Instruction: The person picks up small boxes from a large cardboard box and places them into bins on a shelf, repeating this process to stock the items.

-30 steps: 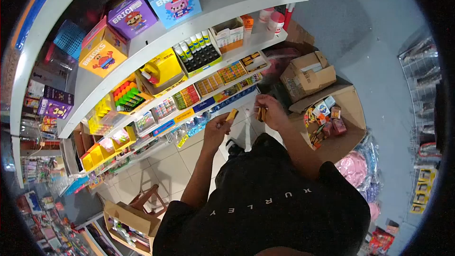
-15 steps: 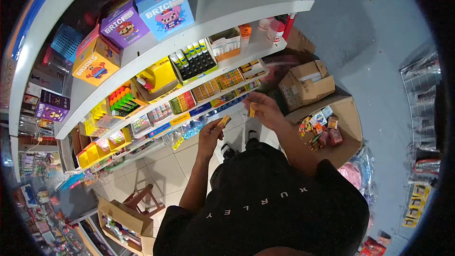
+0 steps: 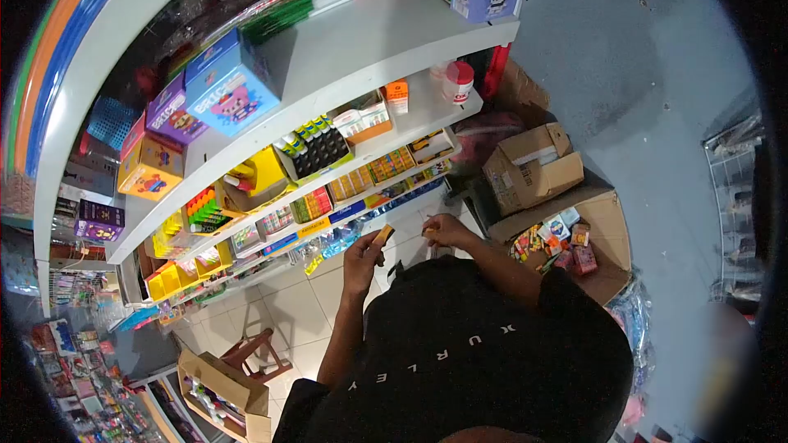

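Note:
My left hand (image 3: 362, 261) is closed round a small yellow-and-black item (image 3: 383, 235), which sticks up from its fingers. To its right, my right hand (image 3: 446, 230) has its fingers pinched together, and a small yellowish bit shows at the fingertips, too small to name. Both hands are in front of my body, apart from each other, over the tiled floor. Beyond them are the shelves, with small patterned boxes (image 3: 351, 184) in a row and a tray of black-capped glue sticks (image 3: 320, 154).
Brick toy boxes (image 3: 232, 90) stand on the top shelf (image 3: 345, 57). At right, an open carton (image 3: 611, 234) holds mixed small packs, with another carton (image 3: 533, 168) behind it. A brown stool (image 3: 250, 353) and a carton (image 3: 222, 390) are at lower left.
My right hand has moved down and slightly left, closer to my body. The yellow item at its fingers now shows less. My left hand has barely moved, and the camera view has shifted.

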Motion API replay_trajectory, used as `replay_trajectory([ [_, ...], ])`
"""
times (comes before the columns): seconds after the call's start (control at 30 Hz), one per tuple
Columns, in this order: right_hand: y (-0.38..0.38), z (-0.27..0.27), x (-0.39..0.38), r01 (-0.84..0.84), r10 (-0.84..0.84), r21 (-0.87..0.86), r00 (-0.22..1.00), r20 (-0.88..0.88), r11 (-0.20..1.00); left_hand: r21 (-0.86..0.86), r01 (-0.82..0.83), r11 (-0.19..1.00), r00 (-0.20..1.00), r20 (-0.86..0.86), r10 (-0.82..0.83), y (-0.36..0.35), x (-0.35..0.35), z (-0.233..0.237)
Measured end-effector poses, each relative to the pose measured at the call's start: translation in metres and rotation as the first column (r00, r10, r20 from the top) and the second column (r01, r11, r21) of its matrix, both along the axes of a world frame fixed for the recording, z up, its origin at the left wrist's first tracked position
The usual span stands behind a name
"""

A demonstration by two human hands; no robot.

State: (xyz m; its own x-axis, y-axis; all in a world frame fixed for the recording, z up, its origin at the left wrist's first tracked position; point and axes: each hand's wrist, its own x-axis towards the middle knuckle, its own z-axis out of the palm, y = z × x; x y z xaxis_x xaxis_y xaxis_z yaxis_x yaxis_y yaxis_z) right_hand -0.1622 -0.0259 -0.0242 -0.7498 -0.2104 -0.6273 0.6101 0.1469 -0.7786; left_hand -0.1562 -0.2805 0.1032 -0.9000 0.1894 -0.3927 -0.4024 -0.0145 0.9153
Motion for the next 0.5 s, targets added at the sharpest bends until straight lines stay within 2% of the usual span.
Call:
replay_trajectory([
  [0.03,0.016,-0.026,-0.005,0.022,-0.022,-0.018,1.0,0.014,1.0,-0.009,-0.003,1.0,1.0,0.014,0.003,0.003,0.001,0.0],
  [0.07,0.037,-0.091,-0.01,0.092,-0.104,-0.182,0.993,-0.056,0.979,-0.018,-0.008,1.0,1.0,0.028,0.008,0.005,0.001,0.0],
  [0.1,0.047,-0.087,-0.025,0.027,-0.019,0.071,0.994,-0.11,0.997,-0.021,-0.014,1.0,0.999,0.036,0.015,0.007,0.002,0.0],
  [0.13,0.059,-0.082,-0.046,-0.028,0.078,0.323,0.987,-0.141,0.946,-0.024,-0.022,0.999,0.999,0.044,0.023,0.009,0.003,0.0],
  [0.2,0.086,-0.095,-0.065,0.26,-0.244,0.005,0.911,-0.332,0.966,-0.021,-0.034,0.999,0.998,0.042,0.035,0.013,0.006,0.004],
  [0.27,0.11,-0.156,-0.113,0.333,-0.205,0.06,0.702,-0.682,0.941,-0.049,-0.056,0.997,0.996,0.063,0.059,0.017,0.007,0.007],
  [0.37,0.115,-0.116,-0.153,0.461,-0.289,0.342,0.847,-0.447,0.819,-0.093,-0.055,0.994,0.994,0.087,0.064,0.019,0.009,0.008],
  [0.43,0.125,-0.12,-0.169,0.43,0.034,0.589,0.788,-0.614,0.684,-0.111,-0.065,0.992,0.993,0.092,0.075,0.022,0.012,0.009],
  [0.5,0.126,-0.125,-0.187,0.44,0.13,0.656,0.763,-0.633,0.613,-0.122,-0.091,0.988,0.991,0.087,0.102,0.024,0.015,0.013],
])
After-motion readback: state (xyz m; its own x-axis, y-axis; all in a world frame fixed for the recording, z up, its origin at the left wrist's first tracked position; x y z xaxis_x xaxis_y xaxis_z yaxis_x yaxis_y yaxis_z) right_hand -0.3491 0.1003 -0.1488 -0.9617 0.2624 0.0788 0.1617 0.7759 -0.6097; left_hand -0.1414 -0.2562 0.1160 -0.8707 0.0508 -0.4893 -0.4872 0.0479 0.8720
